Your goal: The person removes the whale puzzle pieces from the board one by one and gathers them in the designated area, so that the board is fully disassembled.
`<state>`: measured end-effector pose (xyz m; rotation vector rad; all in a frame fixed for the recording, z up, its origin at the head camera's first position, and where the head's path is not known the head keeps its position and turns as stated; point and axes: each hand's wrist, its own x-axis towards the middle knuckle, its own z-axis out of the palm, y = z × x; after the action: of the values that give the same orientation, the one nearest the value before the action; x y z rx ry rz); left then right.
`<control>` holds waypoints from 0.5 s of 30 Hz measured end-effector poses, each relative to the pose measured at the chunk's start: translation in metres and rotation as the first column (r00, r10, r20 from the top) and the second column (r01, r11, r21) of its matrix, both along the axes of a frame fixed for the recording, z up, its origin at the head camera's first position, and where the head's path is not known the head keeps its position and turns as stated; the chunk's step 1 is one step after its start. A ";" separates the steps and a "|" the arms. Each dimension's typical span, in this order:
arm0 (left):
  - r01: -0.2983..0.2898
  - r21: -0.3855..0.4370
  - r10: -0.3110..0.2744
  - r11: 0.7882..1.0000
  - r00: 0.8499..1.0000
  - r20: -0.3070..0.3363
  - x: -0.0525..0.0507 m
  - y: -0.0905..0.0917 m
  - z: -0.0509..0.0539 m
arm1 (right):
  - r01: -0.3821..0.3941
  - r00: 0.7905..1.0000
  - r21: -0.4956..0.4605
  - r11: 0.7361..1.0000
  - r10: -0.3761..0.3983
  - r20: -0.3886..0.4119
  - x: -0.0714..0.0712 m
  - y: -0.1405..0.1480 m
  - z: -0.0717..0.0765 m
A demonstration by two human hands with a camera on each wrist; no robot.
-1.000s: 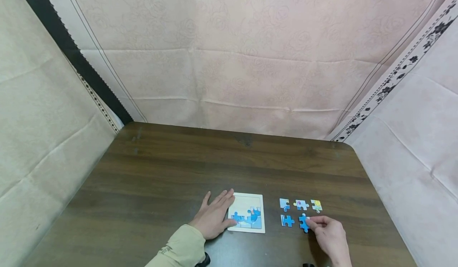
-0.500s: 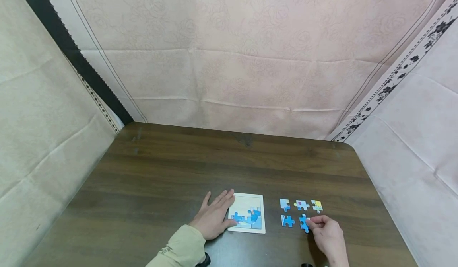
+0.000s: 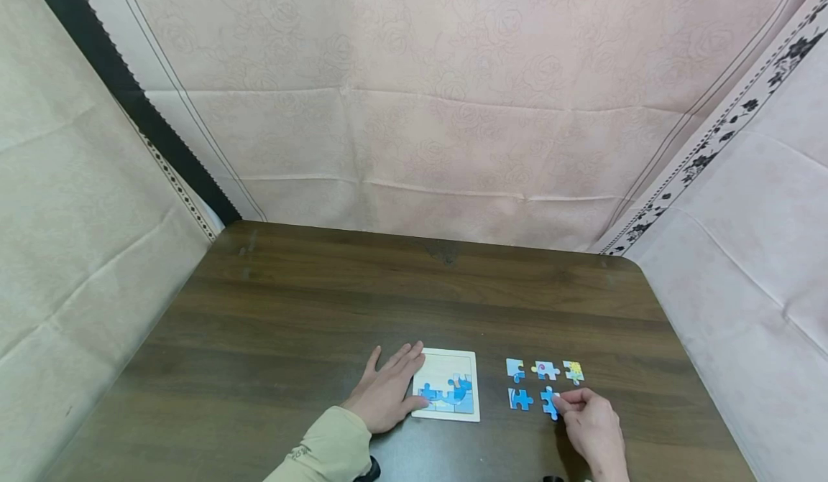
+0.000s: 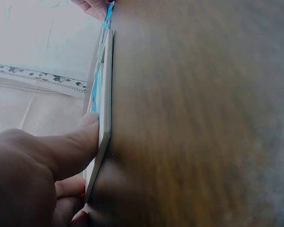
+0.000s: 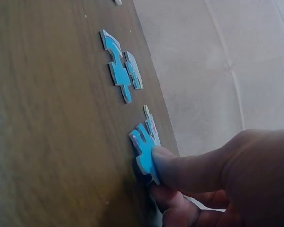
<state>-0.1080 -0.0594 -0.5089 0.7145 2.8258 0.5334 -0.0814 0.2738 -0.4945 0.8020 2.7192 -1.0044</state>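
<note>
A white puzzle tray [image 3: 446,355] lies on the table with several blue pieces in its lower part. My left hand [image 3: 386,396] rests on the tray's left edge, fingers spread and thumb over its lower left; in the left wrist view the thumb of the hand [image 4: 38,161] presses the tray's frame [image 4: 105,109]. My right hand [image 3: 594,428] pinches a blue piece [image 3: 550,401] between thumb and finger. In the right wrist view this piece [image 5: 146,153] is tilted, its near edge held by the hand [image 5: 213,175].
Beside the held piece lies a blue and white piece [image 3: 520,399]. Behind are three more: a blue one [image 3: 514,368], a pale one [image 3: 545,371] and a yellow one [image 3: 573,371]. A small dark object [image 3: 553,478] shows at the bottom edge. Cloth hangs around the wooden table [image 3: 323,288].
The right wrist has shifted slightly to the left, with its fingers still on the same blue piece. The left hand and tray stay in place.
</note>
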 end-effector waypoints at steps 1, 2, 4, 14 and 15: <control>-0.001 -0.001 0.001 1.000 1.000 0.000 0.000 0.000 0.000 | -0.003 1.000 -0.001 1.000 0.003 -0.001 0.000 0.000 0.000; -0.001 -0.001 0.001 1.000 1.000 0.000 0.000 0.000 0.000 | -0.003 1.000 -0.001 1.000 0.003 0.000 0.000 0.000 0.000; -0.002 -0.002 0.002 1.000 1.000 0.001 0.001 0.000 0.000 | -0.010 1.000 0.001 1.000 0.010 0.000 0.000 0.001 0.000; -0.001 -0.005 0.001 1.000 1.000 0.010 0.000 0.000 0.001 | -0.003 1.000 0.003 1.000 0.003 -0.003 -0.001 0.000 -0.003; 0.000 -0.007 0.000 1.000 1.000 0.011 0.000 0.000 0.002 | 0.000 1.000 0.005 1.000 0.000 -0.004 -0.001 0.000 -0.003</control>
<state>-0.1078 -0.0592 -0.5074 0.7083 2.8165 0.5253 -0.0820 0.2733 -0.4971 0.8019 2.7262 -1.0005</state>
